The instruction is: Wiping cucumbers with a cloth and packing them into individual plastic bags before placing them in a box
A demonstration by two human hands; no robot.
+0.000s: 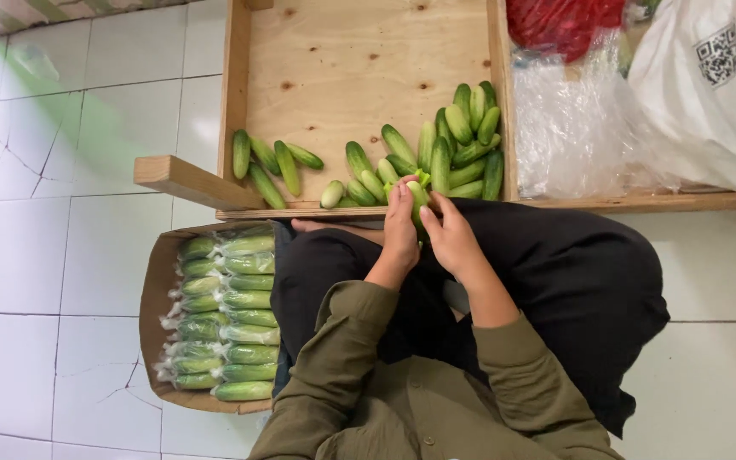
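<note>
Centre of frame: left hand (400,232) and right hand (451,234) meet at the near edge of the wooden tray (359,51), both grips closed around one cucumber (418,198). Fingers hide most of it; a scrap of light green wrap at its top is hard to make out. Loose cucumbers (462,145) lie just behind. Lower left: cardboard box (153,290) of wrapped cucumbers (236,317), partly covered by the knee. Upper right: plastic bags (581,128), cut off.
</note>
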